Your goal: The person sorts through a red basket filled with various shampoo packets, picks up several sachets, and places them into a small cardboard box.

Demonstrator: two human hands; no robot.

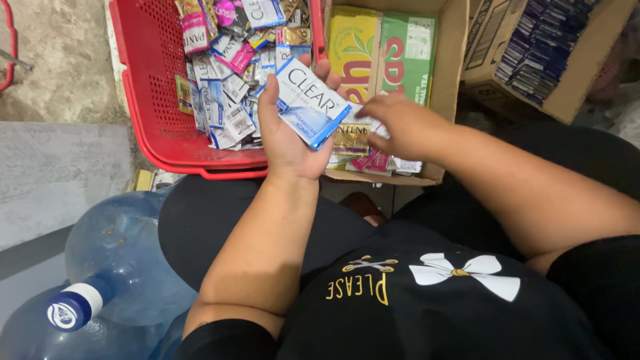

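Note:
My left hand (285, 130) is held palm up over the edge of a red plastic basket (150, 100) and holds a stack of white and blue sachets (312, 103). Just to its right, my right hand (400, 123) reaches into a cardboard box (453, 60), its fingers closed on gold and pink sachets (357, 143) lying at the box's front. The basket holds a heap of several loose sachets (227, 73) in white, blue, pink and gold.
Yellow and green cartons (383, 50) stand in the back of the box. A second cardboard box (573, 80) with dark blue packets (540, 37) sits at the upper right. Two large clear water jugs (120, 260), one blue-capped, lie at the lower left. Concrete floor (60, 60) lies to the left.

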